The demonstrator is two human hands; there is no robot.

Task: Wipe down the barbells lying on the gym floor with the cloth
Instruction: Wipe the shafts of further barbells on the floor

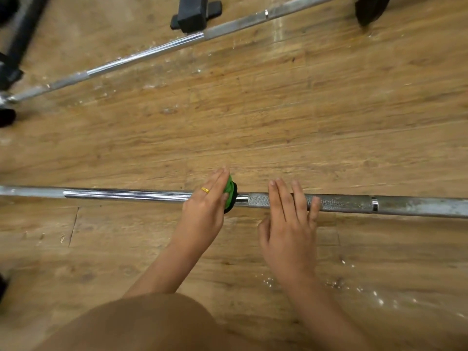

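A steel barbell lies across the wooden floor from left to right in the head view. My left hand, with a gold ring, presses a green cloth with straight fingers against the bar's black collar. To the right of the collar, my right hand rests flat on the knurled grip, fingers straight across it. A second barbell lies diagonally farther off, from the left edge up to the top right.
A black stand foot sits behind the far barbell at the top. A black weight plate is at the top right, and black frame parts at the left edge. White specks dot the floor at lower right.
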